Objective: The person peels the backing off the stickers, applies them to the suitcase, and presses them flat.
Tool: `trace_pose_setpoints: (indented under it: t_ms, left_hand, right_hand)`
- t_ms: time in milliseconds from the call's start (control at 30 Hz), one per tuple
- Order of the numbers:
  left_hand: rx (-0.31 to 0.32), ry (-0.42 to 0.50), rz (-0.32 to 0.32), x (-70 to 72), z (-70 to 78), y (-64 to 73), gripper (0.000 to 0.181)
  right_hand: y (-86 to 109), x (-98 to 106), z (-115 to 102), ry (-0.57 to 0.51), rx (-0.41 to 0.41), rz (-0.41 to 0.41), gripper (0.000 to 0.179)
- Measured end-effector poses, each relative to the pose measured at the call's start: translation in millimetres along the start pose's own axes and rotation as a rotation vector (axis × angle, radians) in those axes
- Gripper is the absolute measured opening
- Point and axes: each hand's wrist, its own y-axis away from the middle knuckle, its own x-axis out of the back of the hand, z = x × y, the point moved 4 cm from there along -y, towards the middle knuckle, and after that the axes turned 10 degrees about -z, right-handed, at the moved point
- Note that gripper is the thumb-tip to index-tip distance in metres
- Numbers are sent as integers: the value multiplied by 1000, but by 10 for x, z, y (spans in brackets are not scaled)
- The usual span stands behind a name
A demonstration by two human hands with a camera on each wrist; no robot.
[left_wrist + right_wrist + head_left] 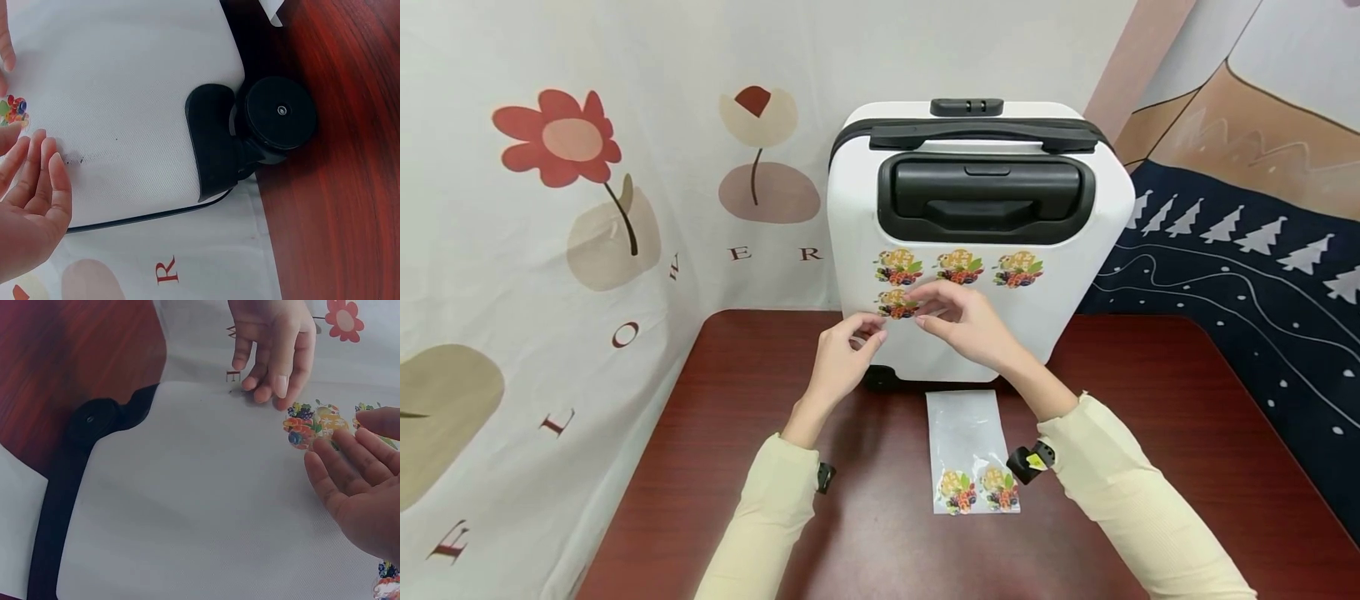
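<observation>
A fruit-and-berry sticker lies against the white suitcase, below the left end of a row of three matching stickers. My left hand is at this sticker's lower left, its fingers loosely bent. Across from it, my right hand has its fingertips by the sticker's right edge. In the right wrist view the sticker shows between the two hands, the right fingers fairly straight. Nothing is visibly pinched by either hand; whether the fingertips touch the sticker is hard to tell.
On the dark red table, a pale sheet in front of the suitcase bears two more stickers. Black handles sit above the sticker row. A black wheel meets the table. Printed cloth hangs behind.
</observation>
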Motion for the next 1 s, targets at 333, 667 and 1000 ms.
trace_pose_setpoints:
  t_ms: [333, 667, 1000]
  left_hand:
    - [8, -3, 3, 2, 14, 7, 14]
    - [-11, -13, 7, 7, 24, 15, 15]
    - [-17, -28, 14, 18, 19, 17, 16]
  right_hand:
    - [65, 32, 55, 17, -60, 14, 25]
    - [61, 69, -24, 2, 16, 12, 27]
    - [74, 82, 2, -3, -53, 30, 24]
